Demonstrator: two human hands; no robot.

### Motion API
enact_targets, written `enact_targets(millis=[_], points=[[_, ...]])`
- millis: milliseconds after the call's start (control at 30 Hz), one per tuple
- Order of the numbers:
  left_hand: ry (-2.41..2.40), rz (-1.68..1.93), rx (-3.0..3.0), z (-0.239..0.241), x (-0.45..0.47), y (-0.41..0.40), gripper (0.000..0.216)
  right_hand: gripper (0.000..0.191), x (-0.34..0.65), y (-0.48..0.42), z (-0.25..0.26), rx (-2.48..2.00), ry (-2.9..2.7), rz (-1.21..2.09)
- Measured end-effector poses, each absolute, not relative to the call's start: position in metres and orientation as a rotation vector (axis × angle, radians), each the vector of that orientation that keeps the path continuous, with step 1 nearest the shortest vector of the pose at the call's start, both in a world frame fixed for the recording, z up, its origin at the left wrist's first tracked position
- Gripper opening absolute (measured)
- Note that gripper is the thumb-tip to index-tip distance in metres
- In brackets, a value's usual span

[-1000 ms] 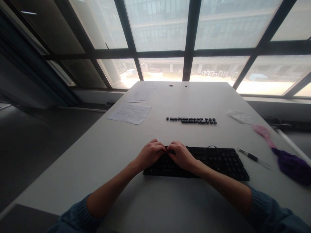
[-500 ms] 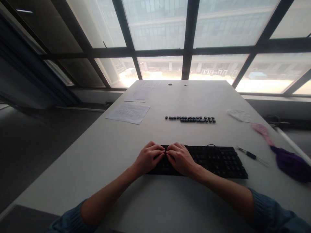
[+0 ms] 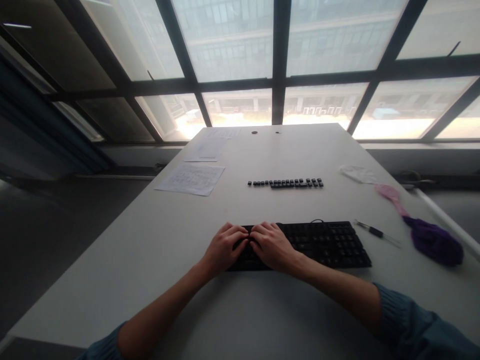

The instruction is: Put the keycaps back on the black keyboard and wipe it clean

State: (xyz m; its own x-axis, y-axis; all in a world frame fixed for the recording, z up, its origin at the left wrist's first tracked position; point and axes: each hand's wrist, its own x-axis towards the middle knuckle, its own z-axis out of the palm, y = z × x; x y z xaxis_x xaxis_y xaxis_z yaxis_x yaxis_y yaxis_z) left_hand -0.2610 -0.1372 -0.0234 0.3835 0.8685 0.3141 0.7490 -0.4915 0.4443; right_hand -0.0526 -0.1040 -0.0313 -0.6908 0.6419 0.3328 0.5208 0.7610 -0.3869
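A black keyboard [image 3: 318, 245] lies on the white table in front of me. Over its left end, my left hand [image 3: 226, 247] has its fingers bent and its thumb close to the fingertips. My right hand [image 3: 270, 245] is right beside it, fingers curled in a similar pinch, the tips nearly meeting those of the left. Whatever small thing is between the fingertips is too dark and hidden to make out. Beyond the keyboard, loose black keycaps [image 3: 296, 183] stand in two rows. A keycap puller with wire ends [image 3: 376, 232] lies to the right of the keyboard.
Printed papers [image 3: 191, 179] lie at the left of the white table [image 3: 150, 260]. On the right are a crumpled clear plastic piece [image 3: 358, 174], a pink strip [image 3: 389, 194] and a purple cloth item [image 3: 435, 242]. Windows [image 3: 240, 107] rise behind the table's far edge.
The view has turned slightly, so the table and its things sit a little further left. Both hands stay at the keyboard's left end, with little change in their fingers.
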Motion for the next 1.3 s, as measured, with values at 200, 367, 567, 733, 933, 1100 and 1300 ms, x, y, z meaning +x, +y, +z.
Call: enact_targets(millis=[200,367,567,733,933,1100,1300], points=[[1.483,0.848,2.352,-0.007,-0.268,-0.120,0.019,0.012,-0.037,-0.096,-0.020,-0.894,-2.391,0.474],[1.496,0.908,2.440,0.011,-0.257,-0.062,0.023,0.016,-0.006,-0.037,-0.009,-1.161,-2.283,0.345],[1.657,0.825,2.446,-0.002,-0.212,0.032,0.018,0.018,0.013,0.051,-0.014,-1.440,-2.312,0.067],[1.691,0.728,2.498,-0.022,-0.186,0.072,0.015,0.018,0.005,0.079,-0.027,-1.436,-2.360,0.027],[1.672,0.665,2.545,-0.036,-0.179,0.083,0.015,0.021,-0.006,0.089,-0.034,-1.357,-2.444,0.010],[1.631,0.657,2.549,-0.040,-0.179,0.084,0.016,0.026,-0.007,0.092,-0.035,-1.290,-2.497,0.009],[1.621,0.664,2.517,-0.036,-0.178,0.081,0.013,0.026,-0.009,0.089,-0.033,-1.259,-2.520,0.007]])
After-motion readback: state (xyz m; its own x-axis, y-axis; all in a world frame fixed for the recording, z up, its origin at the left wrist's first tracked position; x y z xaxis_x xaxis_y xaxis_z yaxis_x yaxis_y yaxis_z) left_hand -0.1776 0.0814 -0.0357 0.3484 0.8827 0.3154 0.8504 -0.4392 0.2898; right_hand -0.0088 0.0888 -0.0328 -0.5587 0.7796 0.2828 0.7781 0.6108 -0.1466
